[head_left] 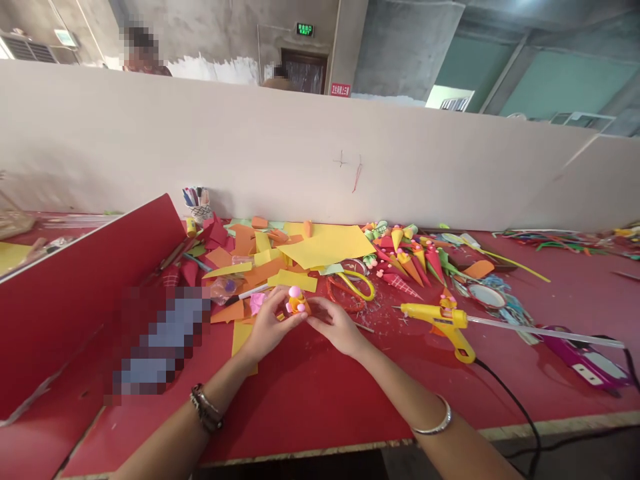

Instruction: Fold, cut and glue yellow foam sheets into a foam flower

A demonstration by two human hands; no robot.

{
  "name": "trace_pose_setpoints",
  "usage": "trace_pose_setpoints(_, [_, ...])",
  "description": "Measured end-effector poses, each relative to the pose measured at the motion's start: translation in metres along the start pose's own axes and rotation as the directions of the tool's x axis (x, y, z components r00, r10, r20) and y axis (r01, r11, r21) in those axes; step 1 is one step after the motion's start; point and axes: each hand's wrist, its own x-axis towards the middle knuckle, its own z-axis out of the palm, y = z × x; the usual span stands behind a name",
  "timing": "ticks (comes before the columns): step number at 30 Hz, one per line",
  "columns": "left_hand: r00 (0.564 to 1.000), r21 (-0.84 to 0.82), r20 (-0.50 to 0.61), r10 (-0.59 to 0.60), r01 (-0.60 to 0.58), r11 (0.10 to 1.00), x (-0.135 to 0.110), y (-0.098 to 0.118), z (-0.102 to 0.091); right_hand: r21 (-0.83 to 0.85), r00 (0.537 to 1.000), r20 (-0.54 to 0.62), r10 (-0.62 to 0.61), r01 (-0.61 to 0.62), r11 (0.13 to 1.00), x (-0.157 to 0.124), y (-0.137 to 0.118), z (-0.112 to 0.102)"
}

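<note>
A small orange and yellow craft figure with pink balls [297, 303] is between my hands, in front of the paper heap. My left hand [270, 327] is closed around its left side, the thumb at its base. From the right, the fingers of my right hand [337, 325] press together against the figure. My fingers hide its lower part. To the right lies a yellow hot glue gun [435, 321] with a long see-through glue stick [545, 330] in its back. Yellow sheets [327, 245] and orange paper scraps lie just beyond my hands.
Several paper cones with pink balls [410, 263] are piled behind the glue gun. Yellow-handled scissors [367, 287] lie beyond my right hand. A purple power strip [585, 363] sits at right. A red panel [90, 293] rises at left; a pen cup [199, 205] stands near the white partition [280, 153].
</note>
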Motion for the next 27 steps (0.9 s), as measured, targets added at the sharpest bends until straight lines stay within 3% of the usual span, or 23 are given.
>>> trace_pose_setpoints(4, [0.996, -0.211, 0.029, -0.086, 0.090, 0.973, 0.000, -0.004, 0.001, -0.089, 0.995, 0.096, 0.011, -0.003, 0.996, -0.001, 0.000, -0.004])
trace_pose_setpoints(8, [0.991, -0.380, 0.107, -0.086, 0.121, 0.917, 0.000, -0.004, 0.001, -0.093, 0.983, 0.173, 0.059, -0.044, 0.995, -0.002, -0.002, -0.008])
trace_pose_setpoints(12, [0.980, -0.415, 0.186, -0.075, 0.147, 0.898, 0.000, -0.004, 0.001, 0.005, 0.957, 0.275, 0.095, -0.100, 0.995, -0.002, -0.001, -0.010])
trace_pose_setpoints(15, [0.987, -0.376, 0.152, -0.057, 0.111, 0.920, 0.002, -0.008, 0.000, 0.042, 0.958, 0.263, 0.113, -0.128, 0.991, 0.000, 0.000, -0.011])
trace_pose_setpoints(18, [0.997, -0.239, -0.036, -0.068, 0.057, 0.969, 0.006, -0.015, -0.007, 0.035, 0.982, 0.138, 0.129, -0.135, 0.990, 0.002, 0.000, -0.015])
trace_pose_setpoints(21, [0.971, 0.031, -0.234, -0.050, 0.059, 0.998, 0.011, -0.025, -0.019, -0.024, 0.987, 0.039, 0.158, -0.157, 0.987, 0.004, 0.002, -0.021])
trace_pose_setpoints(23, [0.979, 0.249, -0.205, 0.004, 0.048, 0.967, 0.012, -0.031, -0.026, -0.082, 0.983, 0.014, 0.184, -0.182, 0.980, 0.004, 0.005, -0.024])
trace_pose_setpoints(27, [0.998, 0.609, 0.058, 0.034, -0.062, 0.791, 0.006, -0.042, -0.029, -0.217, 0.957, -0.041, 0.287, -0.289, 0.932, 0.004, 0.012, -0.026])
